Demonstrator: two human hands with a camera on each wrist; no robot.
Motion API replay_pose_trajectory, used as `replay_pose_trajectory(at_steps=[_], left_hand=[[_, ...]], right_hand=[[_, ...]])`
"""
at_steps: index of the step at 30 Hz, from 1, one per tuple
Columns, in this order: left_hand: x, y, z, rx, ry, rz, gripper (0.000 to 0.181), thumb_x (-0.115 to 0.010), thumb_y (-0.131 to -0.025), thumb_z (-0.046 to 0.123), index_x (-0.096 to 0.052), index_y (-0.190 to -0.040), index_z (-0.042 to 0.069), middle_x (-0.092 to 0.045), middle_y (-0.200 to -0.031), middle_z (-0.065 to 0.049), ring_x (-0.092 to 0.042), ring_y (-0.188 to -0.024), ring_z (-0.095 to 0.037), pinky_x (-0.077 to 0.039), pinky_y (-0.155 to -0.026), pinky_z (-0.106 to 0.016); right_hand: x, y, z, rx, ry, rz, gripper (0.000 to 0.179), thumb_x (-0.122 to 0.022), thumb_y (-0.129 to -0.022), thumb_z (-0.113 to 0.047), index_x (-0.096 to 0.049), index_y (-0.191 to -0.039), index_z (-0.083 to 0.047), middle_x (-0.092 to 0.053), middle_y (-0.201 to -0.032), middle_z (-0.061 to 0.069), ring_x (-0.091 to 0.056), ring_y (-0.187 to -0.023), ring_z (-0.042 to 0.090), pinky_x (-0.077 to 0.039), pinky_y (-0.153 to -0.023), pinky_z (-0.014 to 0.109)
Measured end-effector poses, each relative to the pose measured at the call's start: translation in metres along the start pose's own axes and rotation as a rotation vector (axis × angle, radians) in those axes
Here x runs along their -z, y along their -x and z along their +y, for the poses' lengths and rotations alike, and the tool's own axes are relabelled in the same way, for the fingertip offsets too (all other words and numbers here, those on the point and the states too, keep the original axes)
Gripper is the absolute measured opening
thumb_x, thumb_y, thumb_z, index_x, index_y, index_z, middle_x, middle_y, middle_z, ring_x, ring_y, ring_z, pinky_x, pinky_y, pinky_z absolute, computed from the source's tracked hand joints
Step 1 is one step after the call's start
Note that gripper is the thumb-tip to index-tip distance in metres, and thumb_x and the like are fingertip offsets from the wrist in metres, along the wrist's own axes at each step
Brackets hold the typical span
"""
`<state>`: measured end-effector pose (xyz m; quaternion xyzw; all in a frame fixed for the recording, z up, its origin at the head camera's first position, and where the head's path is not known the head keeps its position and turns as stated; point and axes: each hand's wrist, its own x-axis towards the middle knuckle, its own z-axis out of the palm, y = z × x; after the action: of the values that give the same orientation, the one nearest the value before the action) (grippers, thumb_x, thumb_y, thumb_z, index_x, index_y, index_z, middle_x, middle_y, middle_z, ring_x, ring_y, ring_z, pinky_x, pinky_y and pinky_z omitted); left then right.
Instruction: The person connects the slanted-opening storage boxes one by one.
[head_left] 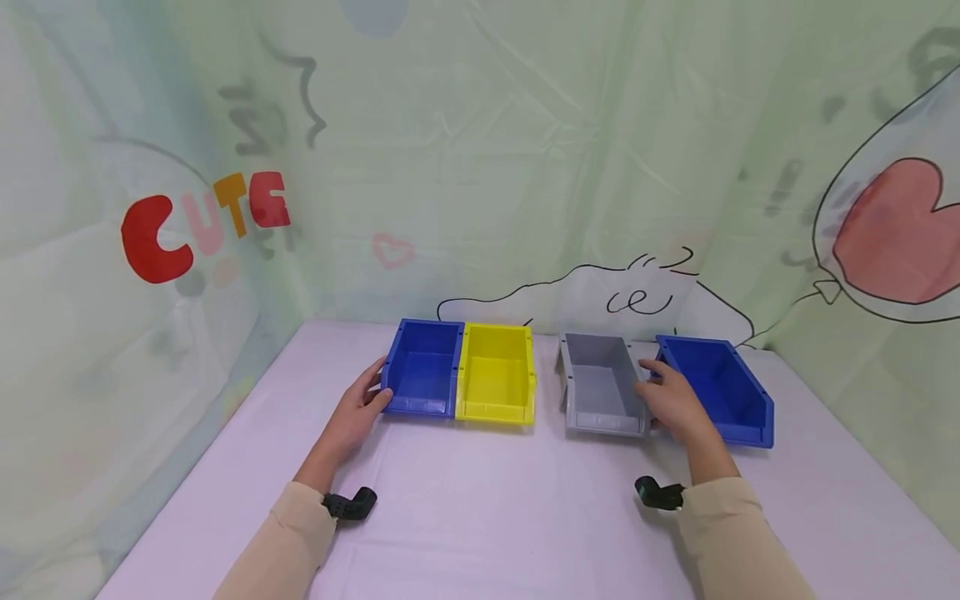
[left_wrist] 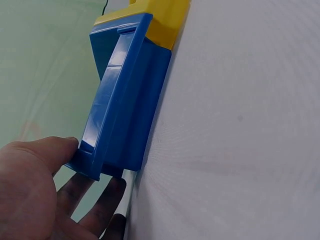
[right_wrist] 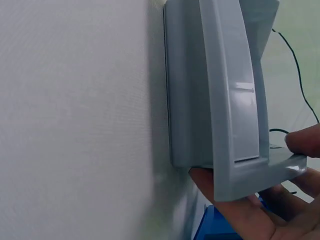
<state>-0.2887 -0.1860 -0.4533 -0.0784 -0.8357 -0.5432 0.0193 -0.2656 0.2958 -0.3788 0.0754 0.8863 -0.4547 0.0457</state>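
Head view shows the left hand (head_left: 358, 417) at far left, holding the outer left rim of an open-fronted blue plastic bin (head_left: 422, 379), thumb at the front corner and fingers outside, below the rim. Touching that bin's right side stands a matching yellow plastic bin (head_left: 497, 379). Across a gap sits a grey plastic bin (head_left: 602, 392); the right hand (head_left: 670, 400) grips its right rim, thumb above, fingers beneath. Just beyond that hand, at far right, lies a second blue plastic bin (head_left: 712, 383), set at an angle. All four are on a white-covered table (head_left: 487, 517).
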Motion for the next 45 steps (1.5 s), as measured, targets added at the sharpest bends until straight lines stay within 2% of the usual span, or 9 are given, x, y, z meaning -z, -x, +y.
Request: replay_pose_trajectory(at_steps=[5,11,18,24,32,39,45], left_hand=[[-0.001,0.001,-0.001,-0.002,-0.007,0.006,0.061,-0.052,-0.109,0.02,-0.027,-0.165,0.026,-0.036,-0.165,-0.02,-0.046,-0.146,-0.043,-0.04,-0.12,-0.054],[-0.002,0.002,0.001,0.01,-0.002,0.005,0.061,-0.051,-0.11,0.02,-0.027,-0.165,0.029,-0.037,-0.165,-0.018,-0.045,-0.147,-0.041,-0.039,-0.121,-0.053],[0.0,0.002,0.003,0.005,-0.006,0.007,0.061,-0.051,-0.109,0.02,-0.027,-0.165,0.028,-0.037,-0.164,-0.019,-0.046,-0.146,-0.042,-0.039,-0.121,-0.054],[0.0,0.0,0.001,-0.004,-0.016,0.005,0.062,-0.051,-0.109,0.019,-0.027,-0.165,0.025,-0.037,-0.165,-0.019,-0.046,-0.145,-0.043,-0.039,-0.12,-0.054],[0.0,0.001,0.002,0.0,-0.017,0.006,0.062,-0.051,-0.109,0.019,-0.026,-0.165,0.025,-0.036,-0.165,-0.02,-0.045,-0.146,-0.043,-0.038,-0.121,-0.054],[0.0,0.002,0.003,0.013,-0.021,0.007,0.062,-0.052,-0.109,0.021,-0.026,-0.165,0.027,-0.036,-0.165,-0.02,-0.045,-0.146,-0.043,-0.038,-0.121,-0.055],[-0.001,0.001,0.002,0.011,-0.02,0.012,0.062,-0.052,-0.109,0.02,-0.026,-0.166,0.025,-0.036,-0.165,-0.02,-0.045,-0.146,-0.044,-0.038,-0.121,-0.055]], right_hand=[[0.0,0.0,0.003,-0.021,-0.084,-0.018,0.07,-0.046,-0.104,-0.016,-0.014,-0.166,-0.004,-0.017,-0.164,0.039,-0.035,-0.143,0.056,-0.052,-0.101,0.067],[-0.002,-0.002,0.008,-0.005,-0.115,-0.008,0.07,-0.048,-0.104,-0.015,-0.016,-0.165,-0.004,-0.02,-0.163,0.037,-0.037,-0.142,0.054,-0.053,-0.101,0.064],[-0.005,-0.003,0.009,0.038,-0.108,0.05,0.069,-0.05,-0.103,-0.015,-0.021,-0.165,-0.005,-0.03,-0.159,0.036,-0.043,-0.139,0.052,-0.056,-0.098,0.06],[-0.007,-0.001,0.008,0.075,-0.129,0.119,0.073,-0.052,-0.1,-0.01,-0.019,-0.164,-0.001,-0.038,-0.152,0.035,-0.049,-0.132,0.049,-0.063,-0.085,0.05],[-0.012,0.003,0.0,0.074,-0.11,0.166,0.069,-0.051,-0.101,-0.011,-0.023,-0.164,-0.004,-0.041,-0.153,0.032,-0.051,-0.131,0.046,-0.064,-0.082,0.043],[-0.011,0.003,-0.006,0.068,-0.095,0.2,0.063,-0.052,-0.101,-0.012,-0.034,-0.161,-0.005,-0.042,-0.155,0.029,-0.049,-0.132,0.041,-0.052,-0.073,0.019],[-0.01,0.005,-0.013,0.064,-0.102,0.225,0.061,-0.052,-0.101,-0.011,-0.037,-0.16,-0.005,-0.042,-0.155,0.03,-0.049,-0.132,0.041,-0.051,-0.071,0.017]])
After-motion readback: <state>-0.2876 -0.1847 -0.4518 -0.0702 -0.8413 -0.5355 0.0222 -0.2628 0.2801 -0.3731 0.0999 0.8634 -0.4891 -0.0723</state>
